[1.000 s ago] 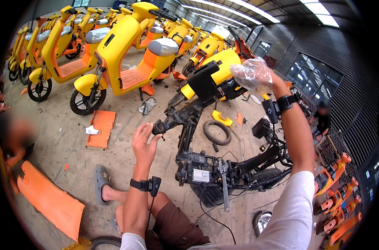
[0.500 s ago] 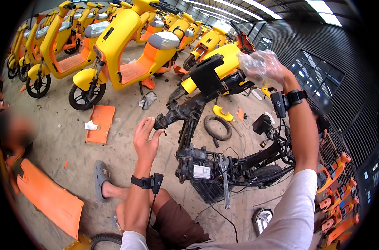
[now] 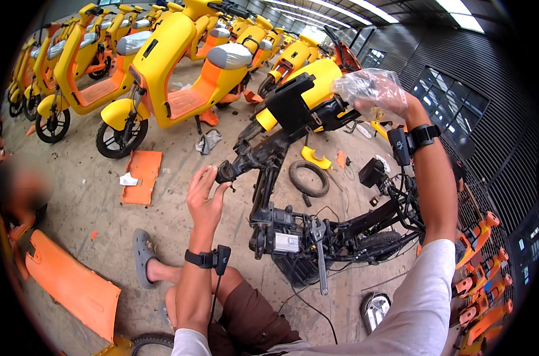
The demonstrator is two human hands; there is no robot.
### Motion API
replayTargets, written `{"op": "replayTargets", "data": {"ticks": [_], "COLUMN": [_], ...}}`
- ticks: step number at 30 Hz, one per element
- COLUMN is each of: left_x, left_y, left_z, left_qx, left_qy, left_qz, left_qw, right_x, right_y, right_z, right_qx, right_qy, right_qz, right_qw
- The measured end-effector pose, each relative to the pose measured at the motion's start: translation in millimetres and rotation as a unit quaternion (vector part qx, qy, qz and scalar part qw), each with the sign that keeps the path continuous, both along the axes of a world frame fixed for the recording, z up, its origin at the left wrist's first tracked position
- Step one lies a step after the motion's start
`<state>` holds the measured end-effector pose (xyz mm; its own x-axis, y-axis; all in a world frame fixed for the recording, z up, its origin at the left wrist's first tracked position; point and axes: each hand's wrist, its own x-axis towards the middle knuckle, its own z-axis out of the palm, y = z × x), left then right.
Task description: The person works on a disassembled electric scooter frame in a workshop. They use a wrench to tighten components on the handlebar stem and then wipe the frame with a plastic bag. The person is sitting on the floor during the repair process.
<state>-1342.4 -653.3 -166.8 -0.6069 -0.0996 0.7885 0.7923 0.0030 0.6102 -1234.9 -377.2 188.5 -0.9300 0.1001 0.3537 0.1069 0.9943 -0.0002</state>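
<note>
The bare scooter frame, stripped to black metal, runs from the middle of the view toward four o'clock, with a long black arm reaching up toward one o'clock. A wrench lies on it at five o'clock. The person's left hand, just left of centre toward nine o'clock, is partly open, thumb and fingertips parted at the round end of the frame; whether they pinch it or only rest there, one cannot tell. The right hand, at two o'clock, is covered by clear plastic, so how far its fingers close, and on what, cannot be told.

The step in hand looks like steadying the frame at its near end while the other hand deals with the plastic at the far end. The next move seems to call for a sure hold at the round end and a clear view of what the plastic covers.

Whether the right hand touches the arm's far tip is hidden. A person at nine o'clock is blurred and cut by the dark rim. The wheel near seven o'clock is cut off below, and the silver object at five o'clock is hard to identify.
</note>
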Motion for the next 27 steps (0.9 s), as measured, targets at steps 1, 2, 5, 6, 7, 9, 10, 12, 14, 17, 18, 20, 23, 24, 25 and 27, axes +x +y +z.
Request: {"op": "replayTargets", "data": {"ticks": [1, 2, 5, 6, 7, 9, 10, 12, 14, 17, 18, 20, 23, 24, 25, 27], "left_x": [0.2, 0.7, 0.5, 0.6, 0.7, 1.1, 1.3, 2.4, 2.3, 2.9, 2.9, 3.0, 1.0, 0.9, 0.1, -1.3], "left_y": [0.4, 0.6, 0.9, 0.9, 0.7, 0.1, 0.0, -0.4, -0.2, -0.1, 0.0, -0.1, 0.4, 0.7, 0.9, -0.2], "left_z": [0.1, -0.1, 0.6, 0.9, 1.0, 1.6, 2.1, 2.7, 3.4, 3.5, 3.5, 2.9, 1.4, 0.2, -0.4, -1.8], "left_qx": [0.007, 0.009, 0.008, 0.009, 0.008, 0.011, 0.014, 0.015, 0.013, 0.017, 0.018, 0.016, 0.006, 0.005, 0.004, 0.001], "left_qy": [-0.008, -0.021, -0.023, -0.016, -0.015, -0.018, -0.021, -0.023, -0.023, -0.028, -0.021, -0.020, -0.006, -0.004, -0.002, -0.002], "left_qz": [-0.002, -0.008, -0.013, -0.011, -0.012, -0.010, -0.007, -0.005, -0.010, -0.017, -0.010, -0.003, -0.001, -0.005, -0.006, -0.004], "left_qw": [1.000, 1.000, 1.000, 1.000, 1.000, 1.000, 1.000, 1.000, 1.000, 0.999, 1.000, 1.000, 1.000, 1.000, 1.000, 1.000], "right_x": [-1.1, 0.3, -0.6, -0.4, -0.5, 0.7, 1.4, 2.0, 2.7, 4.4, 3.8, 1.5, -0.4, 0.9, 1.2, 12.9], "right_y": [-0.4, -0.6, -2.2, -2.9, -3.6, -5.6, -6.9, -9.1, -10.4, -11.2, -11.8, -13.9, -19.8, -22.3, -25.4, -29.9], "right_z": [-0.9, -1.9, -2.3, -1.7, -1.2, 1.4, 3.4, 4.3, 3.6, 0.2, -0.5, -1.4, -2.4, -4.1, -4.5, -7.9], "right_qx": [0.059, 0.152, -0.085, -0.097, -0.079, -0.055, 0.094, -0.047, -0.148, -0.107, -0.060, -0.036, -0.145, -0.118, -0.105, -0.130], "right_qy": [0.010, 0.011, 0.009, 0.007, -0.002, -0.025, -0.040, -0.033, -0.065, -0.042, -0.018, -0.017, -0.025, -0.022, -0.018, -0.003], "right_qz": [0.019, -0.025, -0.061, -0.068, -0.039, 0.044, -0.030, -0.053, -0.064, -0.060, -0.033, -0.005, -0.113, -0.130, -0.121, -0.072], "right_qw": [0.998, 0.988, 0.995, 0.993, 0.996, 0.997, 0.994, 0.997, 0.985, 0.992, 0.997, 0.999, 0.983, 0.984, 0.987, 0.989]}}
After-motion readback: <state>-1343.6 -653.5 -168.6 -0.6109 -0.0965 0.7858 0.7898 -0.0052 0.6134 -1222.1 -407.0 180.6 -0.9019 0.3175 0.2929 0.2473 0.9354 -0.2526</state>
